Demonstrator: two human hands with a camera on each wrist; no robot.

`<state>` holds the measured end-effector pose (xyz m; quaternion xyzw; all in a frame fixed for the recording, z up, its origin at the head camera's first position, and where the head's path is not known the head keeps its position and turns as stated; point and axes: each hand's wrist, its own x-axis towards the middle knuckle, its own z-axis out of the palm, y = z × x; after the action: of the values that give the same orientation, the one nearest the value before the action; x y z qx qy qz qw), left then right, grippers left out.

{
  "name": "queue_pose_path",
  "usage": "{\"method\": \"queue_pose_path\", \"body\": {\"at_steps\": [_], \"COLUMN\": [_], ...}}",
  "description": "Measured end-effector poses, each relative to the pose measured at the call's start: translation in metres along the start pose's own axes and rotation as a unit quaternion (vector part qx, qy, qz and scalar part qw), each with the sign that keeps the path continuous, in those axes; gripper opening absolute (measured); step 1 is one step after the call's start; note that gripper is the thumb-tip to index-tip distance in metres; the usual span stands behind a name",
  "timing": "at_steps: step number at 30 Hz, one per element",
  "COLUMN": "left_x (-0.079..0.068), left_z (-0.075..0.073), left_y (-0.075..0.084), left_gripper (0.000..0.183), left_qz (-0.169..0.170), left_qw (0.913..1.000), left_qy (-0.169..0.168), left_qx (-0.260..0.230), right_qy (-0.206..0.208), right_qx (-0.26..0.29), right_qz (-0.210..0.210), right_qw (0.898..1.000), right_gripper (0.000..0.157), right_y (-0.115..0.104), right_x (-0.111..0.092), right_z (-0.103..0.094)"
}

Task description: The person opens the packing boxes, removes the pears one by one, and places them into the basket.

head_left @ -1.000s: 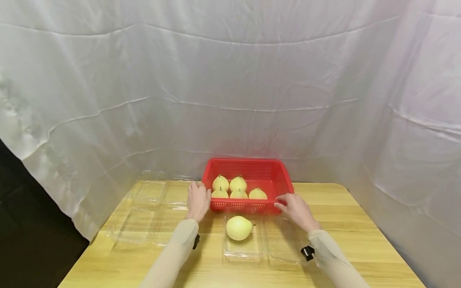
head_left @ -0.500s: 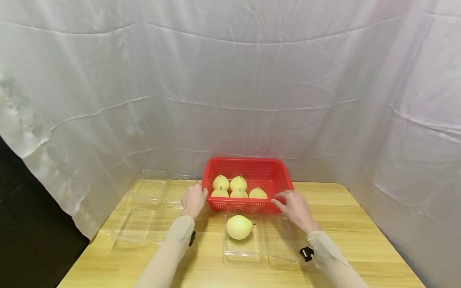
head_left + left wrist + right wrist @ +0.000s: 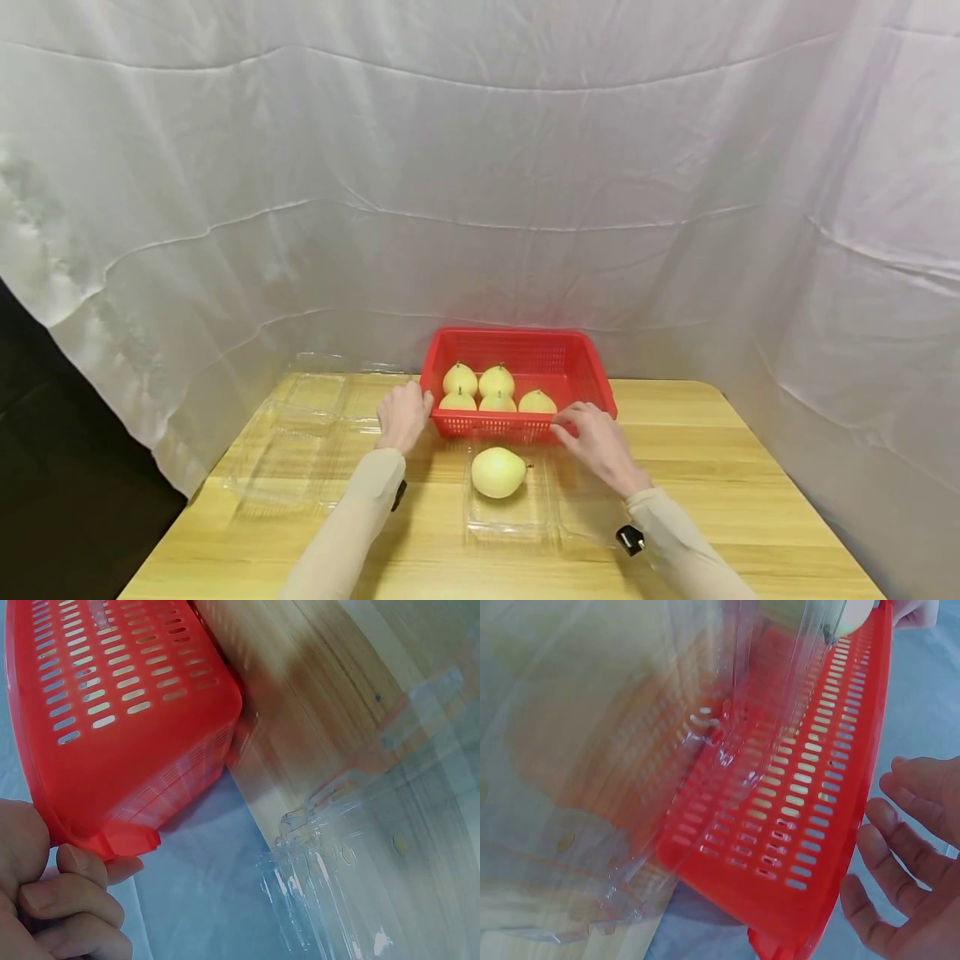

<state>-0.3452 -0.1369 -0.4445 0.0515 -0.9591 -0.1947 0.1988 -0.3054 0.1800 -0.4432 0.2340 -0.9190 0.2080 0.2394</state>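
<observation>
A red perforated basket (image 3: 540, 335) stands at the back of the table with several yellow pears (image 3: 497, 382) in it. My left hand (image 3: 403, 415) pinches its rim at the left front corner; in the left wrist view the thumb and curled fingers (image 3: 79, 896) close on the red lip. My right hand (image 3: 602, 447) is at the front rim, right of the middle. Seen from the right wrist, its fingers (image 3: 896, 862) are loosely bent along the rim, not wrapped round it. One pear (image 3: 498, 473) lies in an opened clear plastic clamshell box (image 3: 510, 528) in front of the basket.
More clear plastic boxes (image 3: 281, 468) lie opened on the left side of the wooden table (image 3: 697, 500). A grey-white curtain (image 3: 525, 167) hangs right behind the basket and along both sides.
My left hand has shifted slightly left on the basket's corner, then stayed. My right hand has slid left along the front rim from the right corner. The pears have stayed in place.
</observation>
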Motion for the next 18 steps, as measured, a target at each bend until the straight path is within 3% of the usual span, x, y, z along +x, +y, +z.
{"method": "queue_pose_path", "body": {"at_steps": [7,12,18], "left_x": [-0.002,-0.003,0.000], "left_z": [-0.002,-0.002,-0.003], "left_y": [0.000,0.002,0.004], "left_gripper": [0.033,0.032,0.031], "left_qz": [0.006,0.003,-0.001], "left_qw": [1.0000,1.0000,1.0000], "left_qy": [0.005,-0.002,0.000], "left_qx": [0.005,0.008,0.007], "right_qy": [-0.076,-0.146,-0.174], "right_qx": [0.038,0.101,0.115], "right_qz": [-0.015,-0.070,-0.119], "right_qw": [0.996,0.982,0.971], "right_gripper": [0.007,0.010,0.024], "right_y": [-0.005,-0.010,-0.024], "right_x": [-0.005,-0.006,-0.002], "right_z": [0.004,0.010,0.013]}}
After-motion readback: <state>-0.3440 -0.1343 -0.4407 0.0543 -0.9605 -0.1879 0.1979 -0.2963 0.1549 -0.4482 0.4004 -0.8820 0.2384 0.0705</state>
